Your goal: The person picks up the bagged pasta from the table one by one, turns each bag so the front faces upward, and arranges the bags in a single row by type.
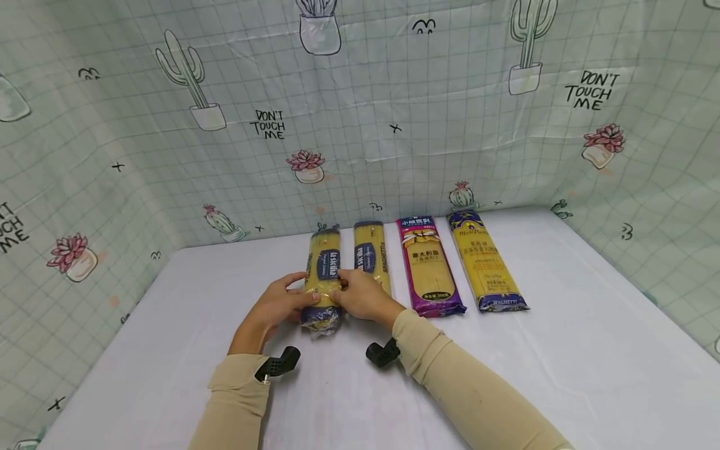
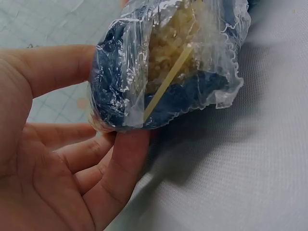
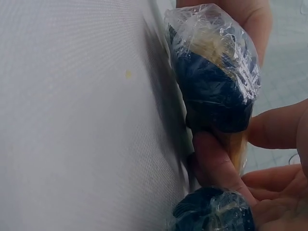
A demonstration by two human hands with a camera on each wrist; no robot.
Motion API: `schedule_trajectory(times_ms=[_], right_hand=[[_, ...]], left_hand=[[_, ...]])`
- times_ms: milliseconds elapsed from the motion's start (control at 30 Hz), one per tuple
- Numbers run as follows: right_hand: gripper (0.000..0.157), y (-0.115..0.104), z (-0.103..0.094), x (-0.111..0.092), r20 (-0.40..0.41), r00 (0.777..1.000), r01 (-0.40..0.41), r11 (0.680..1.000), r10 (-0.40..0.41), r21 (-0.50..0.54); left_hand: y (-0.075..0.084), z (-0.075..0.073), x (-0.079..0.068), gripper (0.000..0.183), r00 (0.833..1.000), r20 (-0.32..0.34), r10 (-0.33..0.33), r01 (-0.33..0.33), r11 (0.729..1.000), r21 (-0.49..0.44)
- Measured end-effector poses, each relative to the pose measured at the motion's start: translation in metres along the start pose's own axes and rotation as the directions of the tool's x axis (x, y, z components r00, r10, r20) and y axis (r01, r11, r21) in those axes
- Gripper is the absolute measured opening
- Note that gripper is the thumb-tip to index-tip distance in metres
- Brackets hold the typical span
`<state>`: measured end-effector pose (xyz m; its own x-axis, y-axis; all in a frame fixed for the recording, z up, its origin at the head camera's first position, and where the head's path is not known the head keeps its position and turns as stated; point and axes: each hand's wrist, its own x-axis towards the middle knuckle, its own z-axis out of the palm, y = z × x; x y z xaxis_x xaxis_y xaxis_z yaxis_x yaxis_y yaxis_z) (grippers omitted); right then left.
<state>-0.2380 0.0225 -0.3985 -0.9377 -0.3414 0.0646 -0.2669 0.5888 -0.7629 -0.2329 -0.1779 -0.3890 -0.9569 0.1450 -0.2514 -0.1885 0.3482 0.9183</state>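
Note:
Both hands hold the leftmost spaghetti pack, a clear, rounded bag with a dark blue label. My left hand grips its left side near the front end, thumb on top. From the right, my right hand grips it, thumb on top too. The left wrist view shows fingers beneath the crinkled blue-and-clear pack end, with loose pasta visible inside. In the right wrist view, fingers reach under the same pack. A similar second spaghetti pack lies just right, partly hidden by the right hand.
Farther right lie a pink-and-purple pasta pack and a yellow-and-blue spaghetti pack, slightly slanted. All are on a white-covered table. A cactus-print cloth stands behind and at the sides.

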Motion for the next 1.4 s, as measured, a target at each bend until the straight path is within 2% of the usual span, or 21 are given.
schedule_trajectory(times_ms=[233, 400, 700, 800, 900, 1033, 1200, 1333, 1400], right_hand=[[0.053, -0.002, 0.002, 0.000, -0.028, 0.999, -0.028, 0.999, 0.029, 0.028], [0.045, 0.000, 0.004, 0.001, -0.060, 0.997, -0.051, 0.993, 0.058, 0.111], [0.039, -0.002, 0.004, -0.001, -0.103, 0.991, -0.067, 0.990, 0.081, 0.128], [0.034, -0.002, 0.003, -0.002, -0.127, 0.989, -0.060, 0.989, 0.077, 0.132], [0.027, -0.001, 0.001, -0.004, -0.143, 0.987, -0.047, 0.989, 0.068, 0.141], [0.022, -0.001, -0.003, -0.007, -0.140, 0.989, -0.032, 0.984, 0.056, 0.173], [0.023, 0.001, -0.014, -0.009, -0.118, 0.992, -0.008, 0.968, 0.039, 0.249], [0.026, 0.007, -0.024, -0.014, -0.092, 0.995, -0.004, 0.952, 0.033, 0.305], [0.027, 0.011, -0.029, -0.017, -0.069, 0.996, -0.023, 0.930, 0.052, 0.366]], left_hand=[[-0.001, -0.003, -0.002, 0.071, 0.999, -0.048, -0.023, 0.025, 0.999, 0.047], [-0.003, -0.005, -0.002, 0.070, 0.999, -0.043, -0.019, 0.021, 0.998, 0.051], [-0.004, -0.006, -0.002, 0.063, 0.999, -0.048, -0.016, 0.018, 0.999, 0.038], [-0.004, -0.006, -0.003, 0.051, 0.996, -0.084, -0.024, 0.026, 0.999, 0.024], [-0.004, -0.006, -0.003, 0.037, 0.987, -0.156, -0.028, 0.027, 1.000, -0.005], [-0.007, -0.008, -0.003, 0.032, 0.976, -0.216, -0.022, 0.015, 0.999, -0.031], [-0.009, -0.010, 0.000, 0.038, 0.982, -0.187, -0.004, -0.004, 0.999, -0.043], [-0.010, -0.010, 0.000, 0.038, 0.982, -0.191, 0.001, -0.012, 0.998, -0.059], [-0.011, -0.010, 0.000, 0.037, 0.980, -0.201, -0.002, -0.011, 0.998, -0.063]])
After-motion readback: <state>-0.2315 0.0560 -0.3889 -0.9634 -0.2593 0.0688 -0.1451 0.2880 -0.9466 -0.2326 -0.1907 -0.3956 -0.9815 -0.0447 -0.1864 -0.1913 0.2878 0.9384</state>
